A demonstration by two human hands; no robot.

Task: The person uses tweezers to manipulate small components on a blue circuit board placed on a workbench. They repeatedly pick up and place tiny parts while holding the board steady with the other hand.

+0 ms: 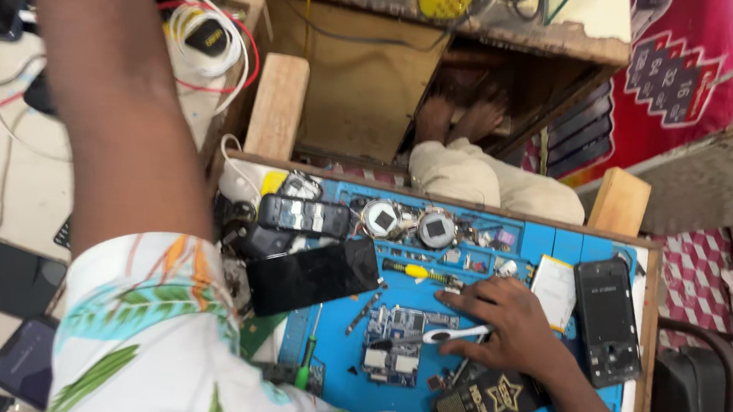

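My right hand (pixel 509 323) rests on a blue work mat (pixel 553 245) and pinches a slim white-handled tool (pixel 452 333). The tool's tip lies over a small circuit board (pixel 395 347) just left of the hand. My left arm, in a floral sleeve (pixel 147 328), stretches up to the top left, and its hand is outside the picture. A black phone screen (pixel 310 275) lies on the mat's left side. A yellow-handled screwdriver (pixel 418 271) lies just above my right hand.
A black phone frame (pixel 606 322) and a white battery (pixel 554 290) lie at the right. A keypad phone (pixel 304 216), two round parts (pixel 380 218), a green screwdriver (pixel 307 361) and a black box (pixel 486 404) crowd the mat. Cables (pixel 210 40) hang top left.
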